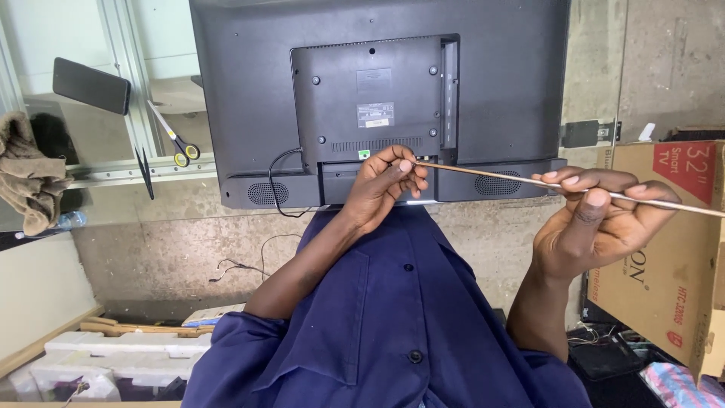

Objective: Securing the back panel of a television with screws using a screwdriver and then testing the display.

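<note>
A repair workshop: an opened-up television back, scissors, loose wires, a cardboard box.

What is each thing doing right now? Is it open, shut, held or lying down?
Television: back facing the camera, rear cover on.
Thin rod: pinched by both hands.
Left hand: fingers shut on the rod's tip.
Right hand: fingers shut around the rod.
Scissors: shut, lying flat.
Phone: screen dark.
</note>
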